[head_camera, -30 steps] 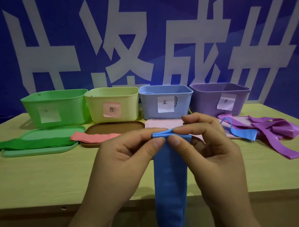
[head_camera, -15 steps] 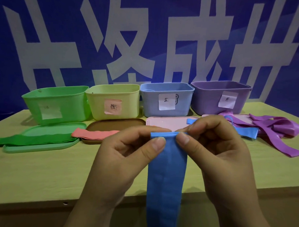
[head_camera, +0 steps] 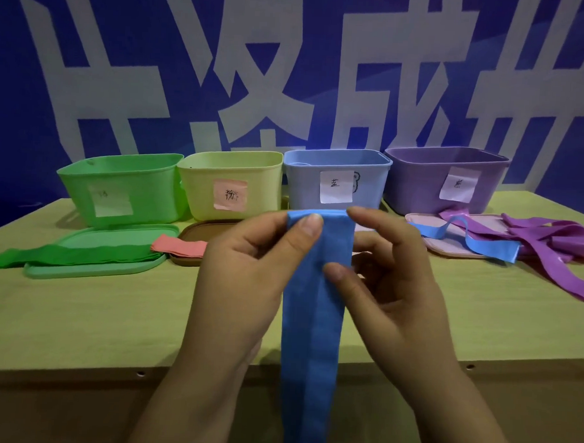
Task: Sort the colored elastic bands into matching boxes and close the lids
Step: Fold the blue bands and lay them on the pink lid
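- Currently: left hand pinches the top of a wide blue elastic band; right hand thumb presses it lower down.
- Band hangs over the worktop edge, before the open blue plastic box.
- Next, likely: fold it, drop it in.

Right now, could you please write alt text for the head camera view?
Two hands, left hand and right hand, hold a wide blue elastic band hanging over the table edge. Behind stand open green, yellow, blue and purple plastic boxes.
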Available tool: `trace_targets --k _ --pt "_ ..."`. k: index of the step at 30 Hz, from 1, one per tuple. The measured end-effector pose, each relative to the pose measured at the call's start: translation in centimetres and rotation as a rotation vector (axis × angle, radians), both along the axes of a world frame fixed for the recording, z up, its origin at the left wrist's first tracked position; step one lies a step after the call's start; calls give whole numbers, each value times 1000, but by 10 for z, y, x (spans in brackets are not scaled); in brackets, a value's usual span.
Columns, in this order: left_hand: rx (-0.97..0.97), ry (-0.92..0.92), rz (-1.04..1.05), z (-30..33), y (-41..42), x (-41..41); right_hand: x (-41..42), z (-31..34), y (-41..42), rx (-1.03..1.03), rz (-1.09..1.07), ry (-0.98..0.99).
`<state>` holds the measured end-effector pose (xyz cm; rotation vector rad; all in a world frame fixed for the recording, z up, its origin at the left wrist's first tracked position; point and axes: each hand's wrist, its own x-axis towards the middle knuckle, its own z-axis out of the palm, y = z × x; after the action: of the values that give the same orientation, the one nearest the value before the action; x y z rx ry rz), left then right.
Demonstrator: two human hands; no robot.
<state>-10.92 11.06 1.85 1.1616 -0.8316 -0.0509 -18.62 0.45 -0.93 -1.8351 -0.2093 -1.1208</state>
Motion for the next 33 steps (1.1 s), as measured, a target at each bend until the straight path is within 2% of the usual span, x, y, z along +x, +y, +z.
trace_targets --k 4,10,16,22,27,33 --pt "30 63 -2 -1 -4 -1 7 -7 1 -66 -88 -34" --pt "96 95 -71 -4 -1 4 10 -14 2 24 198 143" --pt "249 139 -223 -3 7 14 9 -12 -2 140 316 159" --pt "105 212 -219 6 1 12 17 -27 6 81 342 258" --pt "22 287 -233 15 0 19 17 -39 7 118 435 390" --pt "-75 356 -253 18 -2 28 21 -48 12 86 404 468"
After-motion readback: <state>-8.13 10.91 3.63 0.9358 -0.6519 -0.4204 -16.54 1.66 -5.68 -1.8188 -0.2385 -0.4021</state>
